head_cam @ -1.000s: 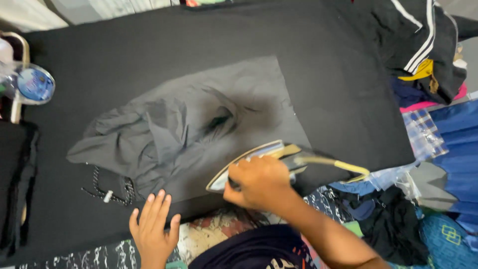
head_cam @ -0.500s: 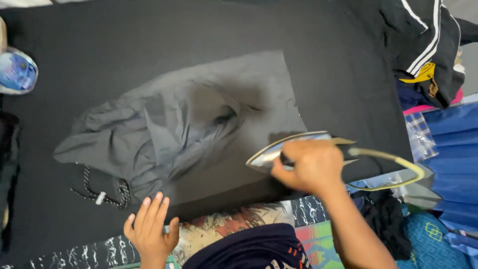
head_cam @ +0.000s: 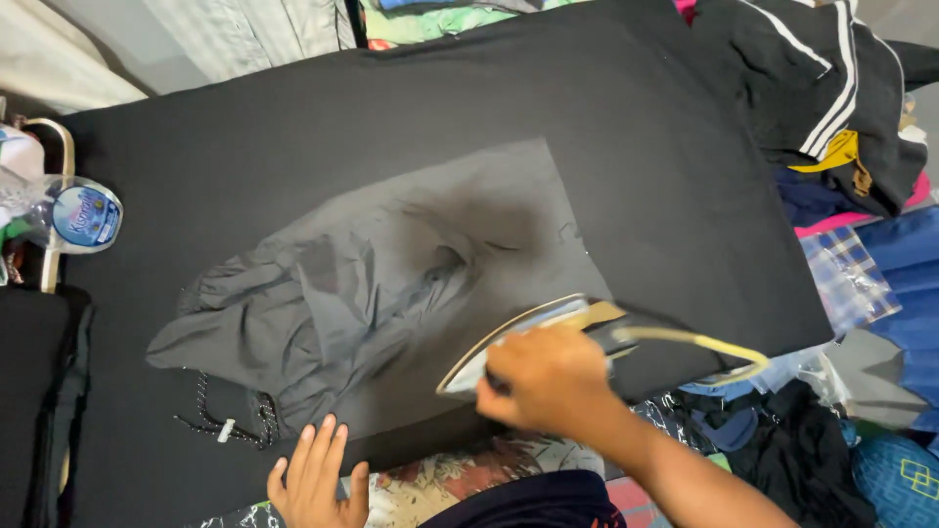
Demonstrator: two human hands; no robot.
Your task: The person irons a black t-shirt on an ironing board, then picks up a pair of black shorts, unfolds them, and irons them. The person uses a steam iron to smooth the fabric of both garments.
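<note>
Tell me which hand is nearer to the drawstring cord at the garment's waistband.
Left. The left hand lies flat at the board's near edge, just right of and below the drawstring cord. The right hand grips the iron well off to the cord's right.

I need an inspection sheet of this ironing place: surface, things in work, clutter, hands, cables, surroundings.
Surface: black padded board, mostly bare.
Job's things: grey garment, flat on one side, crumpled at the other end; iron on its near edge.
Clutter: plastic bottle at the board's far left.
Hands: right hand grips the iron; left hand flat on the board's near edge.
Cables: yellowish cord behind the iron.
Surroundings: striped black clothing and mixed clothes piled at right.
</note>
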